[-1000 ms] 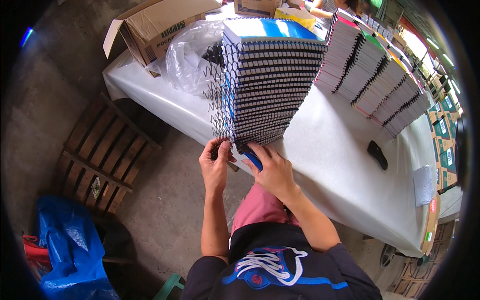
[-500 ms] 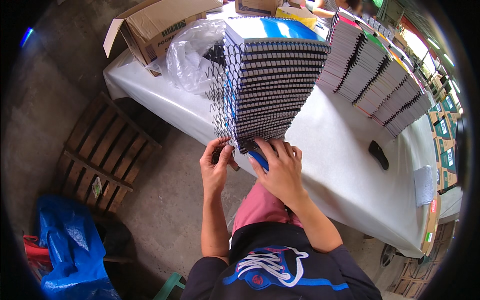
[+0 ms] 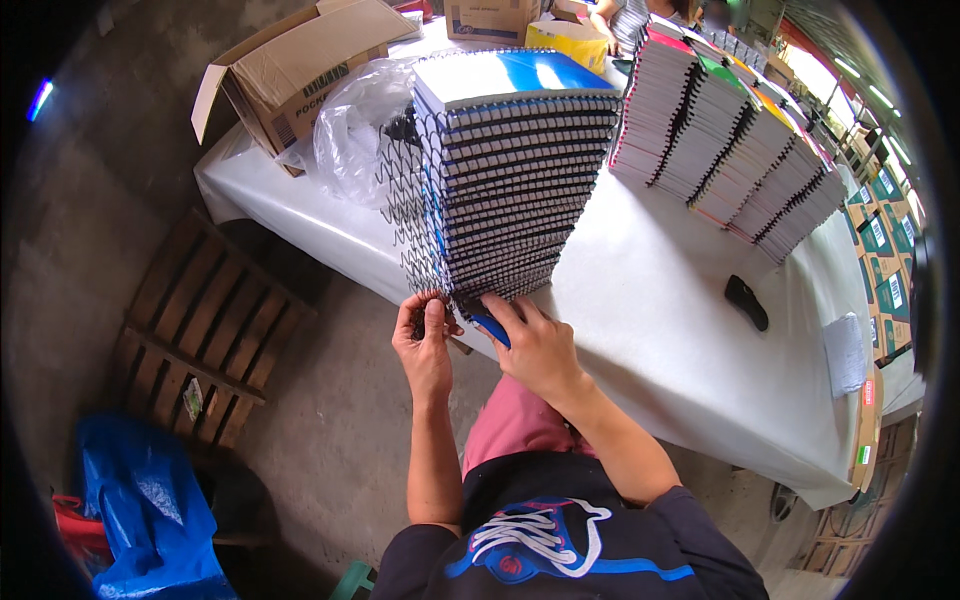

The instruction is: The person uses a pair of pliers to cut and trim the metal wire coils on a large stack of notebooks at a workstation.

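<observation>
In front of me a tall stack of spiral-bound notebooks (image 3: 515, 180) stands at the table edge, a glossy blue cover on top. Black spiral binding runs along the near side, and loose wire ends (image 3: 405, 220) stick out at the left. Near the bottom corner, my right hand (image 3: 540, 345) is wrapped round blue-handled pliers (image 3: 491, 328); their jaws are mostly hidden by fingers and wire. My left hand (image 3: 425, 345) is closed beside them, thumb against fingers, on a small dark tangle of wire at the lower spiral ends.
More spiral-bound notebook stacks (image 3: 720, 140) stand at the right of the white-covered table (image 3: 640, 290). A dark, narrow object (image 3: 746, 303) and a folded cloth (image 3: 845, 355) lie nearer. Back left are an open cardboard box (image 3: 290, 85) and a clear plastic bag (image 3: 350, 140). A wooden pallet (image 3: 205, 345) is left.
The whole scene has shifted a little left and down in view. My hands stay at the stack's lower corner, the right still on the pliers and the left still closed.
</observation>
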A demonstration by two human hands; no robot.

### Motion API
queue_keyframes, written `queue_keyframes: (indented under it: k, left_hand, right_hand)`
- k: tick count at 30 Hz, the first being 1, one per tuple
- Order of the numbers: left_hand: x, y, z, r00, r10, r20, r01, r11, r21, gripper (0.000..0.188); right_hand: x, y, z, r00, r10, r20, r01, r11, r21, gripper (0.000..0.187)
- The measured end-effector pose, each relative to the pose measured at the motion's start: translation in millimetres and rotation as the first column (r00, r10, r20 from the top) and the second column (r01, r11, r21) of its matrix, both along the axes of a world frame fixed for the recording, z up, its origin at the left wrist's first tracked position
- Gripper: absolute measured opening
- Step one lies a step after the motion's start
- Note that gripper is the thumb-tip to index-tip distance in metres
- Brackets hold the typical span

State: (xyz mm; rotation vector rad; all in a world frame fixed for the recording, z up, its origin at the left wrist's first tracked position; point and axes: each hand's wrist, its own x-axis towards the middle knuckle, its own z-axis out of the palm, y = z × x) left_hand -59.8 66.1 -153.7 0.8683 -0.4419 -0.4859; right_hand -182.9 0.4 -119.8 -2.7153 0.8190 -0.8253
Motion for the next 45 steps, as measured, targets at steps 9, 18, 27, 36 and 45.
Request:
queue_keyframes:
  k: [9,18,27,36,45]
  left_hand:
    - [13.0,20.2,9.9,0.997,-0.013,0.082,0.004,0.995,0.103,0.027]
    - [12.8,14.1,17.0,0.985,-0.110,0.132,0.093,0.987,0.133,0.023]
    - [7.0,0.5,10.0,0.999,-0.010,0.044,0.010,1.000,0.004,0.011]
    - [15.2,11.3,22.7,1.000,-0.008,0.029,0.005,0.994,0.105,0.032]
    - [23.1,14.5,23.9,0.990,-0.118,0.082,0.110,0.990,0.091,0.024]
  right_hand:
    - [-18.3,5.7,15.2,0.990,-0.058,0.128,0.075,0.989,-0.129,0.046]
    - [-5.7,6.1,21.6,0.993,-0.050,0.107,0.063,0.991,-0.122,0.042]
    - [-1.2,-1.8,13.2,0.990,0.029,0.137,-0.028,1.000,-0.008,0.038]
    - [0.7,2.1,18.2,0.999,-0.049,-0.004,0.049,0.999,0.005,0.035]
    - [-13.5,9.2,37.2,0.991,-0.095,0.092,0.107,0.985,-0.139,0.043]
